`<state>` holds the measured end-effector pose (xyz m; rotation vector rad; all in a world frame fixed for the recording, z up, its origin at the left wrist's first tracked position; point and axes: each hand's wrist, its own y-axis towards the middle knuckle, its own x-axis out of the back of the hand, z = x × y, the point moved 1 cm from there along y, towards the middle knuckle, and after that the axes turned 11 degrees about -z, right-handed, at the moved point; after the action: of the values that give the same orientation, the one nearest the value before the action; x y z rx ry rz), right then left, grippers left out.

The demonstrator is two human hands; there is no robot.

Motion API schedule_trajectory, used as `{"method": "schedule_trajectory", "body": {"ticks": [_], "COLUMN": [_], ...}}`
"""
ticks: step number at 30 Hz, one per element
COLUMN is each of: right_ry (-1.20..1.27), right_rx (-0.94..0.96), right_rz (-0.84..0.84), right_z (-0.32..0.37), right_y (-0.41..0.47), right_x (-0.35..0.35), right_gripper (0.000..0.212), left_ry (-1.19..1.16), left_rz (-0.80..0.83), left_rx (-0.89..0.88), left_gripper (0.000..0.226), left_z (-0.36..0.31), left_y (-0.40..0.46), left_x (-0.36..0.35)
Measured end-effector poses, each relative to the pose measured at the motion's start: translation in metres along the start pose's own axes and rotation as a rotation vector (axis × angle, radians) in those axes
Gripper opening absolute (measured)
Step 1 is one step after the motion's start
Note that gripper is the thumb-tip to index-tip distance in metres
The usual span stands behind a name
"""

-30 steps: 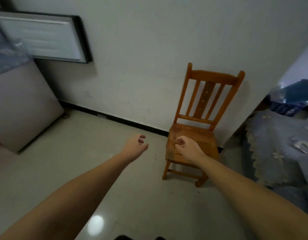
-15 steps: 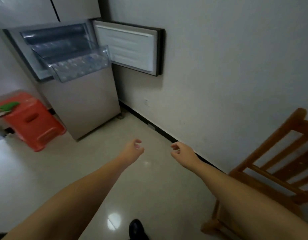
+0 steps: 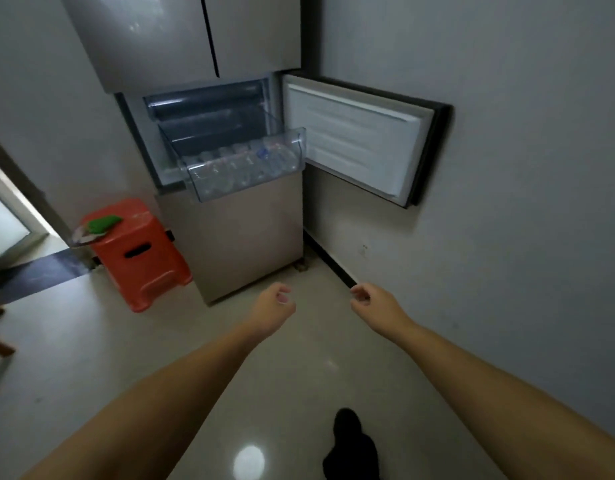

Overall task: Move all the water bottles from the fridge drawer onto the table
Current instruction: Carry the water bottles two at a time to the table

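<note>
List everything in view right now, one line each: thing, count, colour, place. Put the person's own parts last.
fridge: one, beige-grey, against the back wall, middle compartment open
fridge door: one, white inside with a dark edge, swung open to the right against the wall
fridge drawer: one, clear plastic, pulled out of the open compartment
water bottles: several, clear, lying in the drawer; count cannot be told
stool: one, orange-red plastic, on the floor left of the fridge
green item: one, green, on top of the stool
shoe: one, black, on the floor at bottom centre
left hand: one, loosely curled, empty, over the floor
right hand: one, loosely curled, empty, over the floor
</note>
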<state>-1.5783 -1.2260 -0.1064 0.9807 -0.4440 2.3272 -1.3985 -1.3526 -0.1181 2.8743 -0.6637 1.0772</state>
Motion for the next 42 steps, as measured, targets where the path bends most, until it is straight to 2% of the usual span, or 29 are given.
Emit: {"method": "schedule_trajectory", "body": {"ticks": [7,14,20,28,31,35,42], "right_ry": [0.018,0.056,0.074,0.188,0.238,0.236,0.154], "right_rx": [0.138,0.261,0.347,0.45,0.452,0.404,0.296], "right_rz": [0.08,0.136,0.194,0.168,0.093,0.068,0.146], "right_z": [0.04,0.094,0.135,0.225,0.26,0.3,0.311], "right_y": [0.159,0.318,0.399,0.497,0.544,0.596,0.647], "right_x": [-0.022,-0.009,-0.026,-0.06,-0.071,-0.085,-0.127], "right_gripper": [0.033,0.032,0.032,0.027,0.024,0.025,0.025], "left_ry": [0.021,-0.016,-0.052,-0.131,-0.176,-0.152,-0.132], "left_rz": [-0.166,-0.27,-0.297,-0.347,-0.372,-0.313,-0.259], "left_rx": [0.047,0.059,0.076,-0.006,-0.035,-0.009,0.12], "left_gripper": [0.034,0.033,0.032,0.03,0.026,0.024,0.027], "left_z": [-0.007,-0.052,-0.065,-0.092,-0.103,-0.095,-0.044], "left_y": [0.134,0.265,0.329,0.446,0.504,0.568,0.632], "left_x": [0.02,0.027,0.036,0.102,0.133,0.166,0.175]}}
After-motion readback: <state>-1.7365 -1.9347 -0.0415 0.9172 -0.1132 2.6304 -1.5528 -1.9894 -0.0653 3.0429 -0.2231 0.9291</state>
